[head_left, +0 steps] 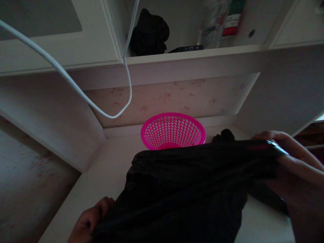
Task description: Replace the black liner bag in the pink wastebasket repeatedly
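Note:
A black plastic bag is stretched between my two hands across the lower middle of the view. My left hand is closed on its lower left edge, fingers curled in. At the right, my right hand pinches the upper right corner, where the bag's surface shines. Just beyond the bag stands a pink perforated plastic basket, its round rim facing me. The bag hides the basket's lower part. A small dark bundle shows behind the bag, right of the basket.
A white surface lies under the basket, with floral wallpaper behind. Above is a shelf holding a crumpled black bundle, a flat black device and clear bottles. A white cable hangs down at left.

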Action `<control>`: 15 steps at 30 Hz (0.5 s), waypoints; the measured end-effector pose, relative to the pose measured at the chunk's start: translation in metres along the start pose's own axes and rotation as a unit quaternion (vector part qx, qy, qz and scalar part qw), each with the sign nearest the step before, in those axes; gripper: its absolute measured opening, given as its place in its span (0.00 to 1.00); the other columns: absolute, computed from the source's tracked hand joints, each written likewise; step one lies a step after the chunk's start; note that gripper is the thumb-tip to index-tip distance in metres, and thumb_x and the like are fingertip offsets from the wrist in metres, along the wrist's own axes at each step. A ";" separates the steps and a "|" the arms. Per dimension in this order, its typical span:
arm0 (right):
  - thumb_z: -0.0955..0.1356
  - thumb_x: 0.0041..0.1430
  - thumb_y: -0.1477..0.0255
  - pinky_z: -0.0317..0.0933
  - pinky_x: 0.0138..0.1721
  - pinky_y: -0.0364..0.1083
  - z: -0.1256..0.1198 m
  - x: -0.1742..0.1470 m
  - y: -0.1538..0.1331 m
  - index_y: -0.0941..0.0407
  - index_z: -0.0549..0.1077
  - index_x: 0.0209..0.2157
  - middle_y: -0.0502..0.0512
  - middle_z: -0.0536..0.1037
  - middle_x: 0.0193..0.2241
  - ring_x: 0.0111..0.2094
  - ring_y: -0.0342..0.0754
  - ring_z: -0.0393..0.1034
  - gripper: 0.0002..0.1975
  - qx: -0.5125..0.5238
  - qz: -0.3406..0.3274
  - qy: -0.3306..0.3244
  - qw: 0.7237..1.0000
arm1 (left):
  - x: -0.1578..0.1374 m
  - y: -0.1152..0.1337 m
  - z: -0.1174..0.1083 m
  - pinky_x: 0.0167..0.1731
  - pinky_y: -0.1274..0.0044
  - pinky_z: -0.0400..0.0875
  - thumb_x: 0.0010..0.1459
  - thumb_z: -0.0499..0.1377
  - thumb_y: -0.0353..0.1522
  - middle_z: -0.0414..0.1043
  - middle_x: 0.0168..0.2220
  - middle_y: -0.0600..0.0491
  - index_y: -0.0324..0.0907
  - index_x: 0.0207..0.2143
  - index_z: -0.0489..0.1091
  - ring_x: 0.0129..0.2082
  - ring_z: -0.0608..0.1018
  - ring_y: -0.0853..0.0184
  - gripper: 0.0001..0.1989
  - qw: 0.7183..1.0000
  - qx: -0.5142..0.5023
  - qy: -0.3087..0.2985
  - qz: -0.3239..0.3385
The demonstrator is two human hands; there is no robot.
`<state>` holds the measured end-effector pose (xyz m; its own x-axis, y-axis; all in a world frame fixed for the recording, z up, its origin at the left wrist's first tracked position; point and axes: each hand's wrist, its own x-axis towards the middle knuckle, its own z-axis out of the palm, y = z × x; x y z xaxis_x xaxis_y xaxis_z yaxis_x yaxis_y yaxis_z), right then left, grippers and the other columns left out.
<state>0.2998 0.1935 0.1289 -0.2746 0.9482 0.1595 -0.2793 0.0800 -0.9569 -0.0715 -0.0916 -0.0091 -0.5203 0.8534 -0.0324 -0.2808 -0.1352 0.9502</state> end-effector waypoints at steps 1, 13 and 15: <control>0.81 0.44 0.52 0.75 0.40 0.46 -0.007 -0.003 0.007 0.38 0.79 0.47 0.51 0.81 0.48 0.45 0.54 0.79 0.26 0.024 -0.010 -0.036 0.999 | -0.001 -0.002 -0.005 0.28 0.71 0.73 0.37 0.78 0.42 0.67 0.23 0.54 0.46 0.14 0.69 0.27 0.73 0.62 0.20 0.999 -0.019 -0.003 -0.027; 0.77 0.52 0.48 0.59 0.65 0.62 -0.007 -0.062 0.145 0.45 0.74 0.62 0.61 0.71 0.66 0.65 0.64 0.67 0.37 0.108 0.307 -0.238 0.915 | 0.041 -0.038 0.019 0.71 0.58 0.55 0.47 0.74 0.47 0.76 0.61 0.49 0.52 0.48 0.81 0.69 0.66 0.46 0.25 0.973 0.114 -0.016 -0.199; 0.79 0.51 0.52 0.60 0.66 0.60 0.008 -0.067 0.138 0.53 0.75 0.61 0.63 0.76 0.61 0.63 0.64 0.69 0.38 0.089 0.339 -0.266 0.898 | 0.039 -0.034 0.031 0.71 0.58 0.55 0.40 0.78 0.38 0.77 0.60 0.49 0.51 0.47 0.82 0.68 0.68 0.44 0.28 0.977 0.105 -0.049 -0.180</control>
<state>0.2726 0.1387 -0.0115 -0.8246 0.4759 -0.3059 -0.0118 -0.5551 -0.8317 -0.0569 -0.0382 -0.0333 -0.3350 0.8723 -0.3563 -0.2542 0.2804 0.9256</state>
